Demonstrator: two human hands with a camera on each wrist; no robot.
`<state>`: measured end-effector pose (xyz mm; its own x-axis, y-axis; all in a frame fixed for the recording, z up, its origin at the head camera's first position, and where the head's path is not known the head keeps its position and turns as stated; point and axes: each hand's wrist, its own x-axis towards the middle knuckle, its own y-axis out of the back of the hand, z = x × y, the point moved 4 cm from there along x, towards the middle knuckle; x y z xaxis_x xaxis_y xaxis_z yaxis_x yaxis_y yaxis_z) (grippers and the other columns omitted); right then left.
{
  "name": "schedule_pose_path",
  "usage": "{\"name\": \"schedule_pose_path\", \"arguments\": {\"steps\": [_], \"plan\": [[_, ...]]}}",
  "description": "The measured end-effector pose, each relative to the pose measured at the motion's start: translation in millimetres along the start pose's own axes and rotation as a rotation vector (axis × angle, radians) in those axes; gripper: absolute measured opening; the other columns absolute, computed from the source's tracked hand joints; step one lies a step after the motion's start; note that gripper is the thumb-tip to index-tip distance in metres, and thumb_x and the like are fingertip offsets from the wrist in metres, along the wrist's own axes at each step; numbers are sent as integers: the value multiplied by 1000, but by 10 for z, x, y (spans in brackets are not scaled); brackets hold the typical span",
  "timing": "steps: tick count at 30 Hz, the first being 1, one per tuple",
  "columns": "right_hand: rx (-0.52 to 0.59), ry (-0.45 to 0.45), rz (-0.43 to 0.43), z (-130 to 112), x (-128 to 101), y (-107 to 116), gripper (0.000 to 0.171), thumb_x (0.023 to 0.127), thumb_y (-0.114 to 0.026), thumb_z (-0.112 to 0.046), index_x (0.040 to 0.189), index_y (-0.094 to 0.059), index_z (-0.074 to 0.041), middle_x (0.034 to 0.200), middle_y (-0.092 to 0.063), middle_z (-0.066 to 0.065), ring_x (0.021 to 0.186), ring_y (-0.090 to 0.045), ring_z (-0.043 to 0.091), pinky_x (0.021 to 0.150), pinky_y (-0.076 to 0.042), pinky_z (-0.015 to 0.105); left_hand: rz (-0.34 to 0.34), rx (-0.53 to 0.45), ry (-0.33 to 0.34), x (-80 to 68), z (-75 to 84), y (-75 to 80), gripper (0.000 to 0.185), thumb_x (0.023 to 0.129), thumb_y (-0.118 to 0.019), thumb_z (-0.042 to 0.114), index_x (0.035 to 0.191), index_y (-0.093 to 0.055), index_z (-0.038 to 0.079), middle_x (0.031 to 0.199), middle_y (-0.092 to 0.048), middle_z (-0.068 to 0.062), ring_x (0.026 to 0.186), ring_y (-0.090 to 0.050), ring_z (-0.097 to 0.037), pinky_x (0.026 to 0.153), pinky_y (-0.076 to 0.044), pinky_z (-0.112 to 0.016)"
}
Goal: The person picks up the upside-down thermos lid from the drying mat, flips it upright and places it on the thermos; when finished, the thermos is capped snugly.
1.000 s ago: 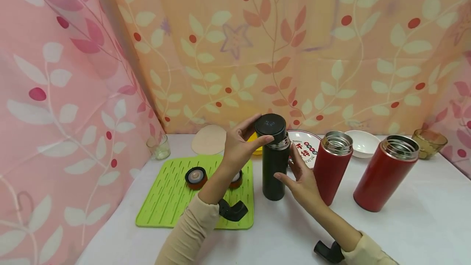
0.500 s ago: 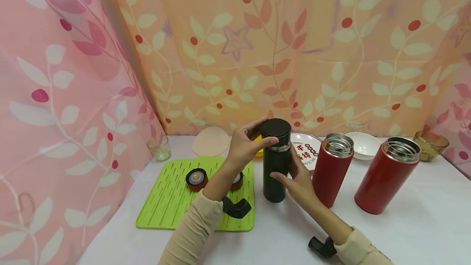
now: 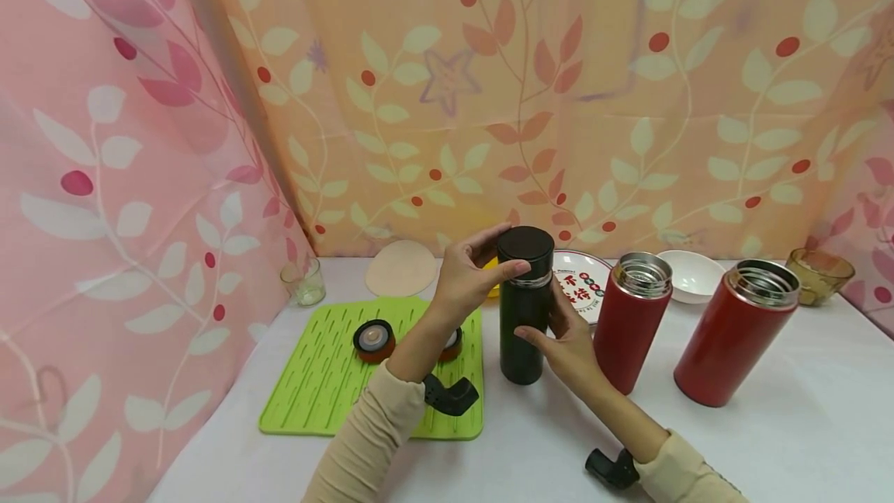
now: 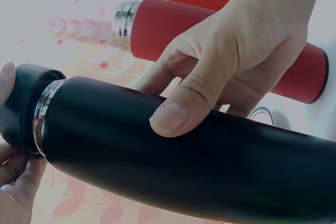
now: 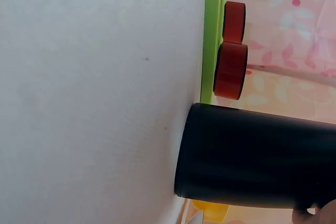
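Observation:
A black thermos flask (image 3: 520, 340) stands upright on the white tabletop. My left hand (image 3: 462, 274) grips its black lid (image 3: 525, 248) from the left, thumb in front and fingers behind. The lid sits over the mouth, with a thin silver band of the neck (image 4: 46, 111) showing below it. Lower down, my right hand (image 3: 571, 341) holds the flask's body, its thumb (image 4: 176, 116) across the front. In the right wrist view, the flask's base (image 5: 189, 150) meets the tabletop, and only a bit of a finger shows at the lower right corner.
Two lidless red flasks (image 3: 632, 324) (image 3: 733, 336) stand to the right. On the left, a green mat (image 3: 307, 379) carries two red-and-black lids (image 3: 373, 340) (image 5: 231, 72). Behind are a patterned plate (image 3: 580, 282), a white bowl (image 3: 690, 274), an amber glass bowl (image 3: 817, 276) and a small glass (image 3: 303, 283).
The lid has shifted right and levelled over the neck, leaving less silver visible. Glowing digits on its top have disappeared. Both hands keep their hold; little moves over the last half second.

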<state>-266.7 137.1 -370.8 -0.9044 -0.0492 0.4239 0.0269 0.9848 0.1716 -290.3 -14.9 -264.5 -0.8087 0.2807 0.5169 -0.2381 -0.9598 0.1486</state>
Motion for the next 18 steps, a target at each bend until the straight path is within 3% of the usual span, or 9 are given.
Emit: {"name": "schedule_pose_path", "arguments": {"steps": [12, 18], "plan": [[-71, 25, -8, -8, 14, 10, 90, 78, -73, -20, 145, -15, -40, 148, -33, 3, 132, -38, 28, 103, -34, 46, 25, 43, 9, -11, 36, -7, 58, 74, -75, 26, 124, -57, 7, 120, -62, -9, 110, -60, -17, 96, -47, -28], [-62, 25, -11, 2, 19, 7, 89, 79, -72, -19, 145, -16, -39, 148, -34, 4, 132, -38, 27, 103, -34, 43, 49, 28, -16, -11, 48, -49, 53, 75, -75, 13, 123, -56, 2, 118, -62, -14, 107, -61, -22, 96, -47, -29]]}}
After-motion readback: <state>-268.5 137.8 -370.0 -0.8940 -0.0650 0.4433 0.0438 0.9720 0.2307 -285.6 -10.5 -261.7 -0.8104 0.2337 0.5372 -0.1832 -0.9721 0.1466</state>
